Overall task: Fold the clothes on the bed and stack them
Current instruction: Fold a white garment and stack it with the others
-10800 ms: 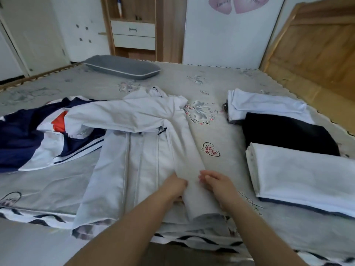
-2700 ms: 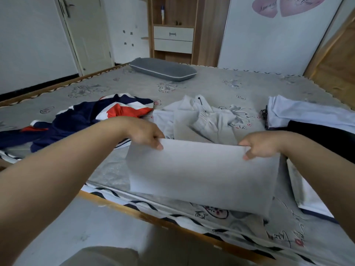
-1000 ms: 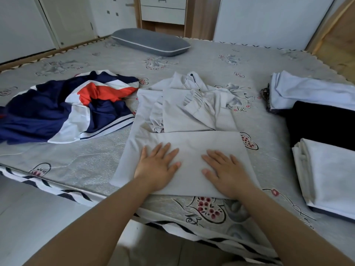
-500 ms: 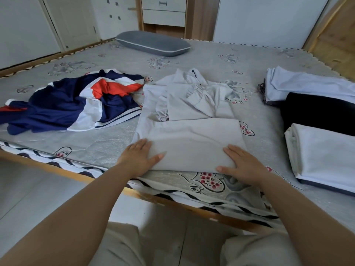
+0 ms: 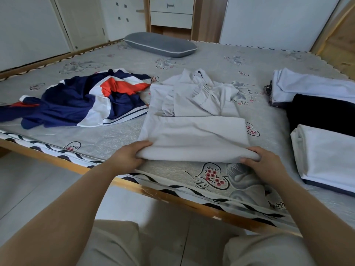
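Observation:
A pale grey garment (image 5: 194,129) lies partly folded on the bed (image 5: 107,139), its collar and gathered sleeves toward the far side. My left hand (image 5: 127,156) grips the near folded edge at its left corner, fingers tucked under the cloth. At the right corner of the same edge my right hand (image 5: 263,162) grips it too. The near edge is lifted slightly off the mattress. A crumpled navy, white and orange garment (image 5: 80,104) lies unfolded to the left. Folded clothes sit at the right: a white piece (image 5: 326,156), a black one (image 5: 322,114) and a white one (image 5: 311,87) behind.
A grey pillow (image 5: 160,44) lies at the far side of the bed. The wooden bed frame edge (image 5: 172,196) runs just in front of my knees. A wooden headboard (image 5: 338,43) stands at the right, and drawers (image 5: 171,12) behind the bed.
My hands, flat beside the folded cloth half a second ago, have slid under its near edge and curled round it, raising that edge a little.

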